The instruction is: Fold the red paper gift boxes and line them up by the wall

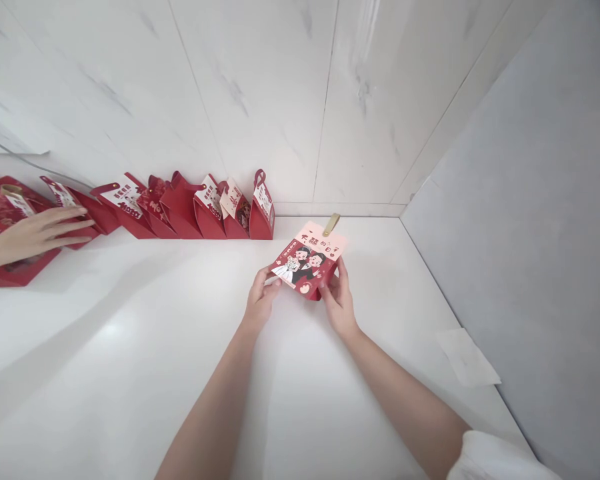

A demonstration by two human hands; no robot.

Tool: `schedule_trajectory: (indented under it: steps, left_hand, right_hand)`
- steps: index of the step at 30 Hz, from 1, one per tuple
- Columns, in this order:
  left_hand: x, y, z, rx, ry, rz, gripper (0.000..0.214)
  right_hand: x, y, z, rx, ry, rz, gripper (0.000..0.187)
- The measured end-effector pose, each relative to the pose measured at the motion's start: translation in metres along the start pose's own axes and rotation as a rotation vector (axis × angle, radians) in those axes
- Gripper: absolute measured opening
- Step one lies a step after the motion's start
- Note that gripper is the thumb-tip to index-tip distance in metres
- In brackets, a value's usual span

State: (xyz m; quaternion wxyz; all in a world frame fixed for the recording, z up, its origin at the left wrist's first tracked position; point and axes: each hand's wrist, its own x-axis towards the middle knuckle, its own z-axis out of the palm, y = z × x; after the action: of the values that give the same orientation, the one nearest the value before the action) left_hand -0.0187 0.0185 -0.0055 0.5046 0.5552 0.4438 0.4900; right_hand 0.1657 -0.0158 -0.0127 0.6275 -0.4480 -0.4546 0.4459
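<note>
Between my two hands is a red and pink gift box point(305, 267) with a cartoon bride and groom printed on its front and a gold strap at the top. My left hand point(263, 293) grips its lower left edge, thumb in front. On the lower right side, my right hand point(339, 297) is closed round the edge with the thumb near the bottom corner. The box leans back, tilted, a little in front of the wall; whether its base touches the table is hard to make out.
Several similar red gift boxes point(180, 210) stand in a row along the tiled wall point(260, 87). At far left another person's hand point(45, 233) rests over some of them. A white paper point(467, 357) lies by the grey partition point(545, 233) on the white table point(145, 347).
</note>
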Motion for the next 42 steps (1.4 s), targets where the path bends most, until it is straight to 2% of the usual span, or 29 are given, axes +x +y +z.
schedule_trajectory:
  steps: [2, 5, 7, 8, 11, 14, 16, 23, 25, 30, 36, 39, 42]
  left_hand:
    - [-0.001, -0.002, 0.0, 0.046, -0.044, 0.077, 0.067]
    - [-0.004, -0.004, 0.0, 0.247, -0.173, 0.212, 0.097]
    - [-0.005, -0.006, 0.001, 0.38, -0.186, 0.231, 0.113]
    - [-0.005, -0.007, 0.002, 0.411, -0.165, 0.219, 0.114]
    - [-0.003, -0.011, 0.004, 0.382, -0.074, 0.164, 0.103]
    - [0.0, -0.014, 0.003, 0.218, -0.013, 0.091, 0.089]
    - [0.0, -0.013, 0.003, 0.126, -0.002, 0.046, 0.081]
    - [0.0, -0.008, 0.005, 0.035, 0.042, -0.014, 0.084]
    - [0.0, -0.008, 0.003, 0.008, 0.014, -0.024, 0.088]
    - [-0.002, -0.005, -0.004, -0.045, -0.17, -0.016, 0.091]
    - [-0.002, -0.003, -0.01, 0.001, -0.361, 0.105, 0.087]
    - [-0.002, 0.0, -0.012, -0.006, -0.414, 0.108, 0.088]
    - [-0.003, 0.004, -0.01, -0.038, -0.391, 0.05, 0.084]
  right_hand:
    - [-0.004, -0.004, 0.003, -0.1, 0.036, -0.037, 0.081]
    - [-0.008, -0.003, 0.004, -0.212, 0.054, -0.106, 0.085]
    - [-0.009, 0.001, 0.003, -0.238, 0.027, -0.155, 0.087]
    - [-0.009, 0.002, 0.003, -0.248, 0.005, -0.17, 0.088]
    - [-0.009, 0.004, 0.002, -0.283, -0.116, -0.177, 0.087]
    - [-0.008, -0.001, 0.002, -0.314, -0.305, -0.154, 0.079]
    - [-0.007, -0.005, 0.002, -0.323, -0.382, -0.13, 0.077]
    - [-0.002, -0.006, 0.001, -0.294, -0.408, -0.04, 0.073]
    - [-0.002, -0.004, 0.001, -0.278, -0.406, -0.034, 0.07]
    - [-0.002, -0.003, 0.0, -0.22, -0.386, -0.099, 0.065]
    - [-0.003, -0.005, -0.003, -0.148, -0.478, -0.104, 0.08]
    - [-0.001, -0.004, -0.004, -0.059, -0.49, -0.088, 0.08]
    - [0.001, -0.003, -0.004, 0.009, -0.467, -0.04, 0.077]
